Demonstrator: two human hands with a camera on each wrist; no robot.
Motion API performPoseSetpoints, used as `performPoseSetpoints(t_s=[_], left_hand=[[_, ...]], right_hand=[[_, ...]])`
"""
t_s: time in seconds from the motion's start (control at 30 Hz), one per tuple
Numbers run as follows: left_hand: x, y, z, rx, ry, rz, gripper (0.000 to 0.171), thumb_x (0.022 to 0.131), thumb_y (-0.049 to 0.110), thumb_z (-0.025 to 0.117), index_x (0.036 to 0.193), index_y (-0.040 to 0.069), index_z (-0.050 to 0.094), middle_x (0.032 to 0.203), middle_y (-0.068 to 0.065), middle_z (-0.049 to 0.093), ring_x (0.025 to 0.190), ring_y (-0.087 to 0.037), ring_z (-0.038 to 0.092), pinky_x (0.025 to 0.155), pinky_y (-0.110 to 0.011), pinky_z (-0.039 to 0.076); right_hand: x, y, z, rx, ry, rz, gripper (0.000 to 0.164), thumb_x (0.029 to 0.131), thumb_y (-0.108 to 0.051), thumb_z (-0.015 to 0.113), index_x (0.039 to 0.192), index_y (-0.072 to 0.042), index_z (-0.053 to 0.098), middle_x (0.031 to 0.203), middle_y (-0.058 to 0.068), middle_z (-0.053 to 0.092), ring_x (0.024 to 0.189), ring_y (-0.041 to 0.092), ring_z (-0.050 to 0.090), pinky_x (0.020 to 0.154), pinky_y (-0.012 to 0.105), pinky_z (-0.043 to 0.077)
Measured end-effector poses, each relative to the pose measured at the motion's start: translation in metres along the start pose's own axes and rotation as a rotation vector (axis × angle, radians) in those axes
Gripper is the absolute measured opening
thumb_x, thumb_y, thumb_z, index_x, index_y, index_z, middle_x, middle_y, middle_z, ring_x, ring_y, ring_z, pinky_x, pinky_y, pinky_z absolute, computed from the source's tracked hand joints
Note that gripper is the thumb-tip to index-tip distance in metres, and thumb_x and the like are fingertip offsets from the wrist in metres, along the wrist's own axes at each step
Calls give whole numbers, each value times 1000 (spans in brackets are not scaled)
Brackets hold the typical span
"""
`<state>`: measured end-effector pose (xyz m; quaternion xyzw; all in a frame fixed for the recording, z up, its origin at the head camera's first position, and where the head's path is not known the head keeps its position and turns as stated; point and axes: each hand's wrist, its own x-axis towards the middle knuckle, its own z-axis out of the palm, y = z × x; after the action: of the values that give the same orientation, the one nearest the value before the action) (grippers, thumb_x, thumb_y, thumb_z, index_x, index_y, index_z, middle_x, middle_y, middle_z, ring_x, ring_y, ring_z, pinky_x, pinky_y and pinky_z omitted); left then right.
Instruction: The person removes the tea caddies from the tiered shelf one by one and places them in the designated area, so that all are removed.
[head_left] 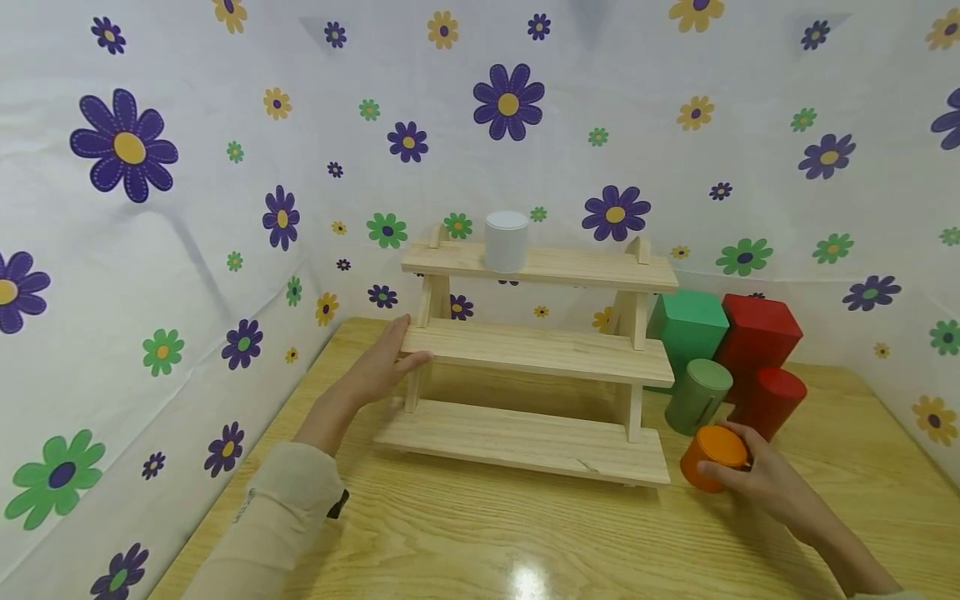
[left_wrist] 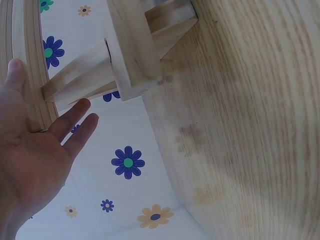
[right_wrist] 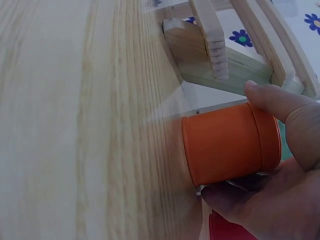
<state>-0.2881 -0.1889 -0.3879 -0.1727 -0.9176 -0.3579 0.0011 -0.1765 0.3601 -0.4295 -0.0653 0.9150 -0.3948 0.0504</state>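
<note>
My left hand [head_left: 381, 367] holds the left end of the middle board of a three-tier wooden shelf [head_left: 540, 348]. In the left wrist view its thumb lies on one side of the board [left_wrist: 31, 65] and its fingers reach round the other. At the right, my right hand [head_left: 772, 479] grips a round orange tin [head_left: 722, 447] between thumb and fingers, its base at the tabletop. The right wrist view shows the lidded orange tin [right_wrist: 225, 145] from the side, with the thumb near its lid. A white canister [head_left: 507, 243] stands on the top board.
Behind the orange tin stand a green canister [head_left: 699, 396] and a red canister [head_left: 772, 402]. Farther back are a green box [head_left: 686, 325] and a red box [head_left: 759, 333], right of the shelf. A flower-patterned cloth [head_left: 315, 150] hangs around the wooden table [head_left: 465, 533].
</note>
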Motion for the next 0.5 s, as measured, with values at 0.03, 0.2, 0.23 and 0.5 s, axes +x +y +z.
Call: performPoseSetpoints(t_s=[0.03,0.2,0.23,0.5], left_hand=[[0,0,0,0,-1,-1,92,107,47,52,163,-5,1,169,-27,5,156,-42,9,125,-54,11],[-1,0,-1,-5,0,-7,93,107,49,52,163,-5,1,170,-26,4,156,-42,8,125,-54,10],[-1,0,0,-10,0,-8,93,107,49,52,163,-5,1,170,-26,5,156,-41,8,125,-54,11],[-1,1,0,-17,1,-1,91,108,46,52,163,-5,0,170,-26,5,156,-41,9,125,-54,11]], right_hand=[[-1,-2,-1,0,3,1,73,104,-26,66,149,16,27,132,30,50,112,38,55,78,18,50],[-2,-8,-5,1,18,-13,74,105,-30,62,151,16,25,141,35,44,117,47,52,78,14,49],[-2,-8,-6,3,19,-18,74,106,-30,61,152,16,25,143,37,42,119,50,51,78,13,47],[1,-15,-14,69,54,-68,68,107,-25,59,153,14,26,145,37,47,126,49,51,81,9,46]])
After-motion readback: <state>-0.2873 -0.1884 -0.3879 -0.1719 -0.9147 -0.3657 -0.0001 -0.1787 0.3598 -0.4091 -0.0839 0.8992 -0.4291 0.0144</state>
